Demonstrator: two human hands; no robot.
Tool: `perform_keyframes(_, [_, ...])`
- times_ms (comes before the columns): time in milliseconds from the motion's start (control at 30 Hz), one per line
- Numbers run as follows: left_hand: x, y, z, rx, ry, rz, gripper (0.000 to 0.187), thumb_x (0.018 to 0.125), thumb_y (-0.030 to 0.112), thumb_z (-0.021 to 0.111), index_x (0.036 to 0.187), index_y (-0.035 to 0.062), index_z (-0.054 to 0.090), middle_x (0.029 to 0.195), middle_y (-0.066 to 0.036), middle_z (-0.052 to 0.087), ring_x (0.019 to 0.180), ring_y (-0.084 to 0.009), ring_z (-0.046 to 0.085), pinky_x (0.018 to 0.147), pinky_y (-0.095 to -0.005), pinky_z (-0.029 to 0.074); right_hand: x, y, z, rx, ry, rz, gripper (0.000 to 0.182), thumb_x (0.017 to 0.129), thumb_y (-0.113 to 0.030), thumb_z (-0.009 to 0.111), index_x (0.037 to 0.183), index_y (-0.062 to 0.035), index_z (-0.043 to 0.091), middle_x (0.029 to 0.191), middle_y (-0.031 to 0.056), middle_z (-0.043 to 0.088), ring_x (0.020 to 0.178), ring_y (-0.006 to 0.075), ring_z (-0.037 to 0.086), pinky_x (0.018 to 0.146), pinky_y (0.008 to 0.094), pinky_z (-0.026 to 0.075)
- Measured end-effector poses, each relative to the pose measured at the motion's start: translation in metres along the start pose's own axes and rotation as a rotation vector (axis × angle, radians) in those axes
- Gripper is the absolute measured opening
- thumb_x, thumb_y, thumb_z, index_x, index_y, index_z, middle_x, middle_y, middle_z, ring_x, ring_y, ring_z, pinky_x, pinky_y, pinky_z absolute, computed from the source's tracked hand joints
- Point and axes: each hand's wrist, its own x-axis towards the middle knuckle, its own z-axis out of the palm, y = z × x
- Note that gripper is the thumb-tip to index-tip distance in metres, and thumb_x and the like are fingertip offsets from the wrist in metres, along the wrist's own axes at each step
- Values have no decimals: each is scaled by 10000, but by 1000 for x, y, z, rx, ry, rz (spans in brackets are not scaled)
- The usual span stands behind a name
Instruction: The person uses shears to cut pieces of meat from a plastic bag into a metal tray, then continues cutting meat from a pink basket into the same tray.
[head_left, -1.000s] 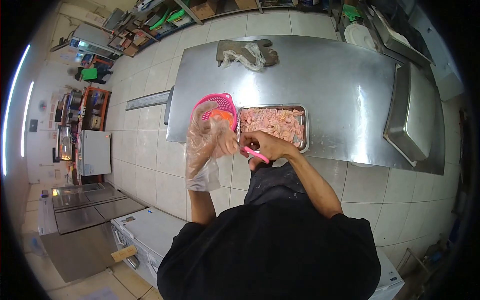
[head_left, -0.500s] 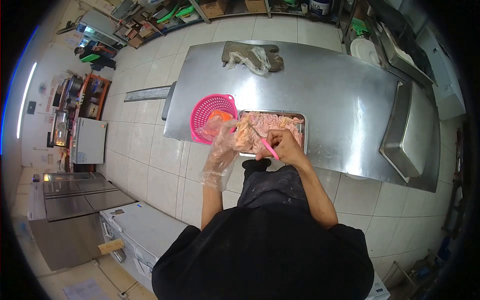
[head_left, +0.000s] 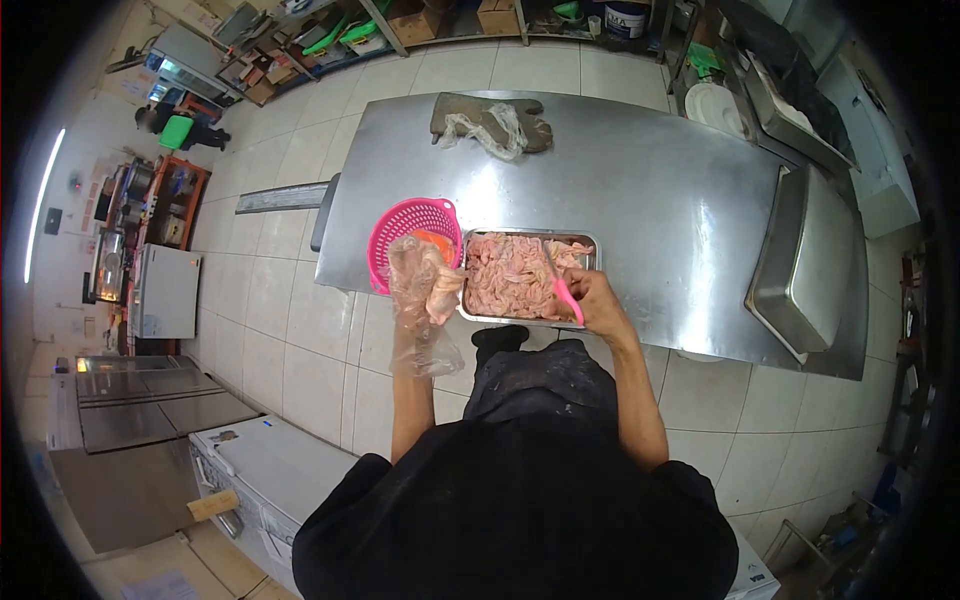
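My left hand (head_left: 412, 280), in a loose clear plastic glove, is closed around a pale piece of raw meat (head_left: 443, 297), which looks like chicken. It is over the near side of a pink colander (head_left: 377, 238); something orange (head_left: 434, 241) shows inside. My right hand (head_left: 600, 306), bare, grips pink-handled scissors (head_left: 568, 294), whose blades point away from me over a metal tray (head_left: 599, 252). Pale pink strips of raw meat (head_left: 510, 275) fill much of that tray, which sits at the near edge of the steel table, right of the colander.
An oven mitt (head_left: 455, 115) with crumpled plastic (head_left: 500, 132) on it lies at the far side of the steel table (head_left: 640, 180). A large metal pan (head_left: 805, 260) stands at the right end. A chest freezer (head_left: 270, 455) is behind me; another person (head_left: 180, 128) is far left.
My left hand has moved left with the meat, from the tray's left end to the colander. The scissors have come away from the meat and shifted right, over the tray.
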Motion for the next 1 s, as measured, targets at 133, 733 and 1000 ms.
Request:
perform_keyframes(133, [-5, 32, 14, 176, -40, -3, 387, 853, 146, 634, 1168, 149, 411, 973, -71, 561, 830, -168, 589, 708, -315, 538, -2, 6, 21, 47, -324, 124, 316, 685, -157, 820, 735, -79, 518, 702, -13, 573, 685, 63, 539, 583, 238, 421])
perform_keyframes(733, [-30, 22, -18, 16, 131, 193, 280, 884, 195, 513, 1127, 100, 410, 964, -64, 542, 895, -194, 599, 760, -353, 534, 15, 28, 125, 134, -263, 19, 412, 669, -244, 837, 790, -52, 493, 680, -25, 522, 610, 51, 457, 566, 214, 389])
perform_keyframes(1000, [-27, 37, -7, -21, 148, 231, 229, 869, 105, 543, 1073, 96, 440, 931, -26, 509, 823, -127, 574, 744, -284, 524, 18, 34, 121, 343, -474, 70, 347, 725, -205, 796, 814, -33, 509, 704, 5, 580, 693, 62, 550, 614, 223, 429])
